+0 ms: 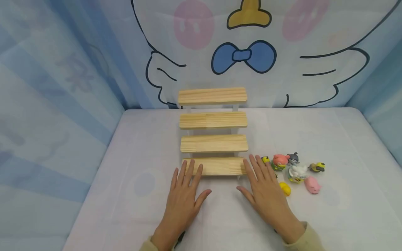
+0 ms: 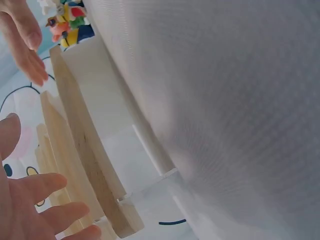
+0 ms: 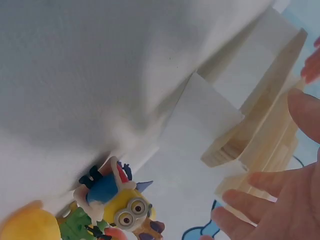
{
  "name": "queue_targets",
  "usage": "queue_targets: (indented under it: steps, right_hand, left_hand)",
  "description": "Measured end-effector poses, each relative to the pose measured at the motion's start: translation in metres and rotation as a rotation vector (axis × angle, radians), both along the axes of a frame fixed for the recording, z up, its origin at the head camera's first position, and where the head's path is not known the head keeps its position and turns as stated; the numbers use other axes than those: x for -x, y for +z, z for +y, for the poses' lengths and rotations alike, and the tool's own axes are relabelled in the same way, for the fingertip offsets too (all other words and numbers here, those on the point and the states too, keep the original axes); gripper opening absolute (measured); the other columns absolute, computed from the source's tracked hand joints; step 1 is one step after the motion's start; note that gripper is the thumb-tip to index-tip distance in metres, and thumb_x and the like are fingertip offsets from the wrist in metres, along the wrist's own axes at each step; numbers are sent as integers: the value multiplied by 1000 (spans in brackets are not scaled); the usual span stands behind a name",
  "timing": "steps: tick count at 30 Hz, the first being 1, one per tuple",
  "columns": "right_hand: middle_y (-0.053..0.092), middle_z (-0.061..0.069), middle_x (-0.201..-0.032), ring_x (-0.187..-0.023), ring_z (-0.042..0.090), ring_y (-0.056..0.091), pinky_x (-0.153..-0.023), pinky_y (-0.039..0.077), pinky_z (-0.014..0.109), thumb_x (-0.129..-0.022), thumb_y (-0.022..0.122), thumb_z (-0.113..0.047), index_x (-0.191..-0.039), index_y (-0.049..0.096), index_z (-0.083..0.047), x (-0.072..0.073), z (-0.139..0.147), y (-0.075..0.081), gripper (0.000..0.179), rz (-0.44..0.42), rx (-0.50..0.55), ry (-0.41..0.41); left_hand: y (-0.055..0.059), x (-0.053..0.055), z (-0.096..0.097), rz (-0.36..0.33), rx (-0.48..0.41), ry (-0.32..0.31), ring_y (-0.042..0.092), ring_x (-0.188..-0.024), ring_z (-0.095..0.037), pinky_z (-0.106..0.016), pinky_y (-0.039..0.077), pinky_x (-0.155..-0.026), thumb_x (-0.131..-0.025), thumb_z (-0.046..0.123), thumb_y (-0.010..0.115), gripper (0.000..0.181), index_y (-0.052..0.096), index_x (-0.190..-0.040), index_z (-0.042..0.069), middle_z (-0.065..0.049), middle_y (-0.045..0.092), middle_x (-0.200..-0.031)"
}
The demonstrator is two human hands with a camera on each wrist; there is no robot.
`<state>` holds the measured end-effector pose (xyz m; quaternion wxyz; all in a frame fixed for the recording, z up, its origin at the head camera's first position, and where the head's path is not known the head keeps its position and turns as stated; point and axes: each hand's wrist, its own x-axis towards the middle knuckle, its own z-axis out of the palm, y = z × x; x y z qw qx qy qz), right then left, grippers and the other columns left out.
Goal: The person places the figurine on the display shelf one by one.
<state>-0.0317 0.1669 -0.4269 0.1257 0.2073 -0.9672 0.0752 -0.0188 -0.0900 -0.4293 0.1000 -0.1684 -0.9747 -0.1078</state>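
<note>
A stepped wooden rack (image 1: 214, 143) with several pale boards on white supports stands on the white-covered table. My left hand (image 1: 183, 204) is spread palm down at the left end of the lowest board (image 1: 220, 166), its fingertips overlapping it in the head view. At the board's right end is my right hand (image 1: 268, 198), fingers straight and thumb apart. Neither hand holds anything; whether the fingertips touch the board I cannot tell. Just right of the right hand lie small toy figures, among them a pink pig (image 1: 312, 184) and a goggled yellow minion figure (image 3: 127, 205).
Other figures in the cluster include a white-topped one (image 1: 297, 173), a red-topped one (image 1: 279, 161), a grey one (image 1: 293, 158) and a yellow one (image 1: 285, 188). Behind the rack hangs a printed curtain (image 1: 245, 83); another blue-and-white curtain (image 1: 56, 139) hangs at the left.
</note>
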Motion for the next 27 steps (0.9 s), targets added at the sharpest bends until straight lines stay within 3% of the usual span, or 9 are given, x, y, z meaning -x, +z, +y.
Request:
queue_targets:
  steps: [2, 9, 12, 16, 20, 27]
  right_hand:
    - [30, 22, -158, -147, 39, 23, -120, 20, 54, -102, 16, -64, -155, 26, -3, 0, 2, 2, 81, -5, 2, -3]
    - [42, 24, -149, -140, 40, 35, -115, 29, 55, -103, 11, -60, -148, 36, 3, 2, 6, 1, 82, 94, 52, 41]
    - [46, 24, -146, -137, 40, 39, -113, 33, 55, -103, 39, -52, -146, 39, 3, 3, 9, 2, 70, 118, 71, 66]
    - [51, 23, -143, -133, 40, 44, -110, 38, 55, -84, 76, -26, -142, 45, 3, 4, 14, 6, 73, 122, 86, 79]
    - [55, 22, -137, -126, 39, 51, -103, 45, 53, -77, 84, -17, -138, 50, 4, 4, 17, 8, 73, 122, 100, 58]
    - [60, 21, -127, -116, 36, 56, -98, 49, 51, -75, 87, -13, -133, 53, 7, 7, 19, 13, 70, 97, 87, 34]
  left_hand:
    - [0, 1, 0, -9, -18, -3, 15, -152, -32, -52, 18, -121, -102, 58, 38, 68, 34, -155, 16, -12, 25, -163]
    - [-2, 4, 0, 25, -143, -22, 25, -149, -32, -52, 24, -120, -102, 49, 48, 63, 39, -153, 13, -14, 35, -158]
    - [-3, 6, -1, 71, -178, -31, 32, -146, -33, -51, 28, -118, -101, 45, 53, 61, 43, -150, 10, -15, 41, -154]
    - [-3, 9, -1, 122, -216, -32, 39, -141, -32, -49, 31, -116, -98, 40, 60, 59, 48, -146, 8, -17, 47, -149]
    - [-1, 11, -2, 149, -262, -24, 45, -135, -32, -49, 36, -113, -96, 35, 64, 56, 52, -142, 6, -17, 52, -144]
    - [-1, 12, -4, 144, -375, 8, 50, -130, -31, -48, 40, -110, -96, 30, 66, 48, 58, -137, 5, -13, 57, -139]
